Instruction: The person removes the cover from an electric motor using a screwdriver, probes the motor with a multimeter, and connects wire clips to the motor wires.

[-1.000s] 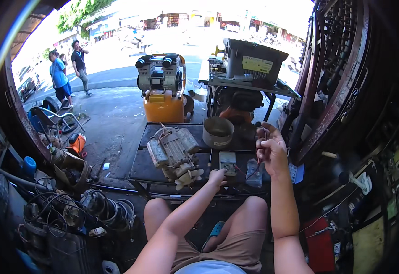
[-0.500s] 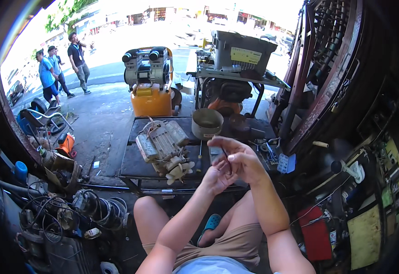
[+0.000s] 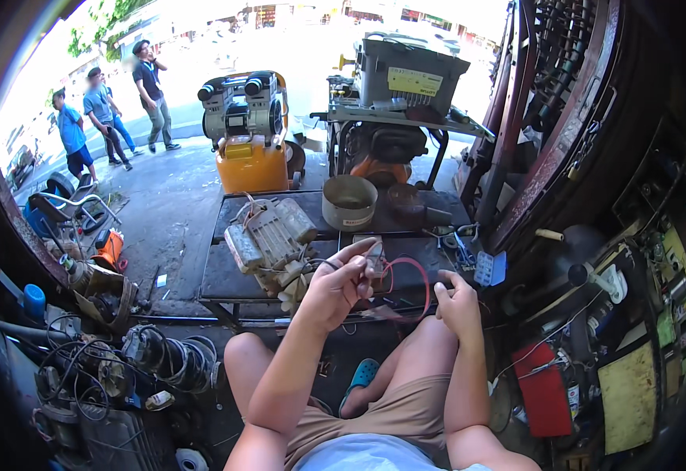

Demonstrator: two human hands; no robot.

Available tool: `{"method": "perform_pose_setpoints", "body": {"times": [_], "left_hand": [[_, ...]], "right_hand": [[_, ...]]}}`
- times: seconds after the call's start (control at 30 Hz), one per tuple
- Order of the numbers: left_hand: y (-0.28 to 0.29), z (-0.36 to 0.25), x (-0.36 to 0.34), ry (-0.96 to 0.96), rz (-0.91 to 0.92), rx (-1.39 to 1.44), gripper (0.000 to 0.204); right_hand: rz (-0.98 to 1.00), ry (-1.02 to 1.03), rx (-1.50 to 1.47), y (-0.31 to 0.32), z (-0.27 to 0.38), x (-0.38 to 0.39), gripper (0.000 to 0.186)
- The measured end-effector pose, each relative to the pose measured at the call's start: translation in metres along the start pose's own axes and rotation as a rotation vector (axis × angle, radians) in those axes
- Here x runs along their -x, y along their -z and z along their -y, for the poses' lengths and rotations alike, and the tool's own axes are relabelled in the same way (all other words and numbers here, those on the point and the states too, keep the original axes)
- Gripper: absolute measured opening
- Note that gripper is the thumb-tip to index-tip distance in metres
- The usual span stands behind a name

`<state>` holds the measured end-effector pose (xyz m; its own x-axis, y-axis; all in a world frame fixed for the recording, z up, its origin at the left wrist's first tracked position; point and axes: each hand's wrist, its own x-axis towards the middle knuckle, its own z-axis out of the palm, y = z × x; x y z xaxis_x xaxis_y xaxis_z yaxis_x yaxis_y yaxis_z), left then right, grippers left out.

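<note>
My left hand [image 3: 333, 292] is raised over the bench [image 3: 221, 276], its fingers closed round thin dark and red wires; a red lead [image 3: 424, 279] loops out rightward from there. Just left of it lies a dirty electric motor [image 3: 268, 235] with wires and a plastic fan. Partly behind the same hand is a small grey meter [image 3: 370, 240]. My right hand [image 3: 455, 302] is lower, beside the red loop, fingers loosely bent and apart, apparently empty. Behind the hands stands a round metal pot [image 3: 349, 204]. Right of my right hand are tools [image 3: 459, 250] and a small parts case [image 3: 489, 267].
An orange compressor [image 3: 253, 165] and a stand carrying a grey box [image 3: 406, 74] stand beyond the bench. Several people [image 3: 100, 114] walk outside at left. Pumps and coiled cables [image 3: 162, 361] crowd the left floor; a red panel [image 3: 539, 388] and clutter line the right.
My left hand has risen and holds the wires that were in my right hand, which has moved down and right, away from it. The people outside have shifted.
</note>
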<state>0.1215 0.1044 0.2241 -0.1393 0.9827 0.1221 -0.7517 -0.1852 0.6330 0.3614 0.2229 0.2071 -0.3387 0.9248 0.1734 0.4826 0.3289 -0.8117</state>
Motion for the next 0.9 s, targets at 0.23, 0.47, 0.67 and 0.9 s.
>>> {"method": "perform_pose_setpoints", "body": {"times": [0.23,0.47,0.67,0.9], "left_hand": [[0.007,0.032,0.022,0.237,0.103,-0.725,0.03],[0.03,0.082,0.081,0.441,0.091,-1.483,0.05],[0.064,0.101,0.135,0.595,0.015,-1.179,0.054],[0.083,0.046,0.124,-0.005,-0.43,-0.087,0.047]], "right_hand": [[0.956,-0.455,-1.04,-0.081,-0.01,0.005,0.077],[1.216,-0.657,-1.368,-0.133,-0.002,-0.004,0.063],[0.92,-0.564,-1.282,-0.14,0.007,-0.002,0.037],[0.968,-0.2,-0.88,-0.133,0.054,0.062,0.022]]}}
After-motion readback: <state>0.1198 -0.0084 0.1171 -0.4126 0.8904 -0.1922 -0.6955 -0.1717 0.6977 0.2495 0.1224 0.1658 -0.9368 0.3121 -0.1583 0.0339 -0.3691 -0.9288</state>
